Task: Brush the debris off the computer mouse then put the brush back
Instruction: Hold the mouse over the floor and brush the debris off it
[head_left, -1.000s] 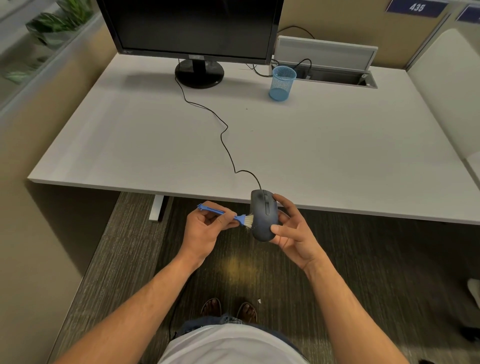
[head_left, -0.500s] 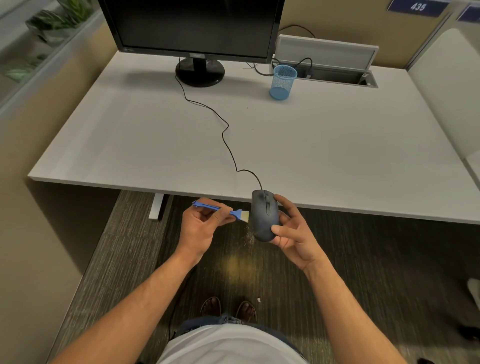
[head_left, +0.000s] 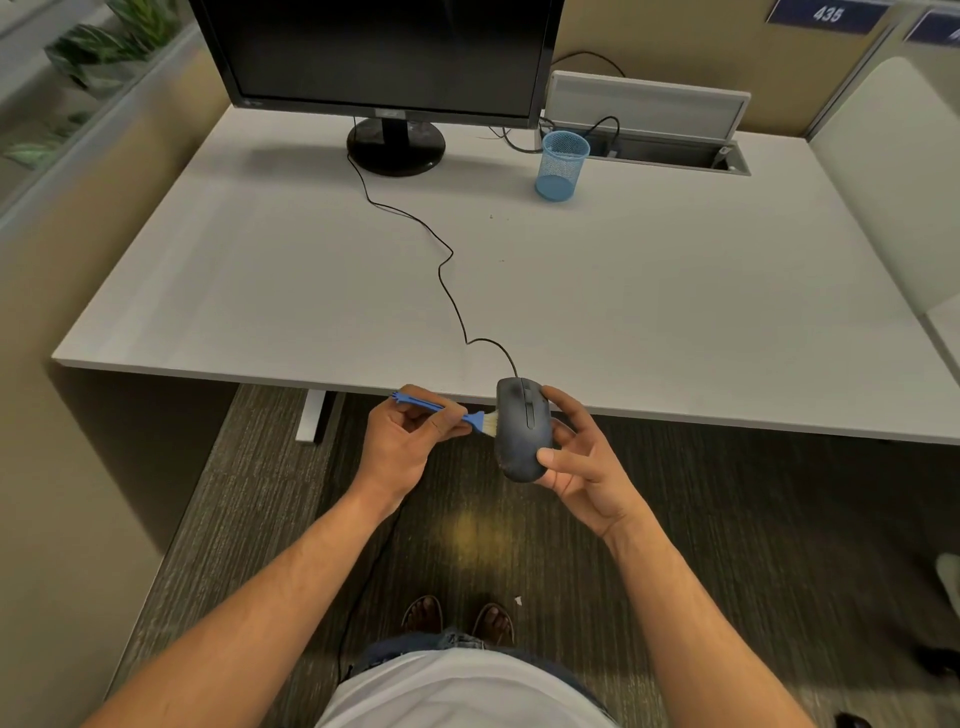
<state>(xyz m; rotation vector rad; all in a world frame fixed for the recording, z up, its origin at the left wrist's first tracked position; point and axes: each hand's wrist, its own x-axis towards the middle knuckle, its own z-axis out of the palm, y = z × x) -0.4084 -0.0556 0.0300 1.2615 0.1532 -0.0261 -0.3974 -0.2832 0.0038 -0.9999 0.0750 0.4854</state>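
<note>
While the right hand (head_left: 582, 457) grips the mouse (head_left: 522, 428) just off the desk's (head_left: 675, 312) near edge, probably so debris drops to the floor, the left hand (head_left: 410, 436) pinches the blue brush (head_left: 447, 410), bristles touching the mouse's left side. The mesh cup (head_left: 562, 165) at the far side likely houses the brush.

The monitor (head_left: 384, 49) is cut off by the top edge. The mouse (head_left: 522, 434) has its right flank and underside hidden behind the right hand (head_left: 576, 457). The brush (head_left: 452, 413) has its mid-handle hidden inside the left hand (head_left: 405, 441). Any debris on the mouse is too small to tell.
</note>
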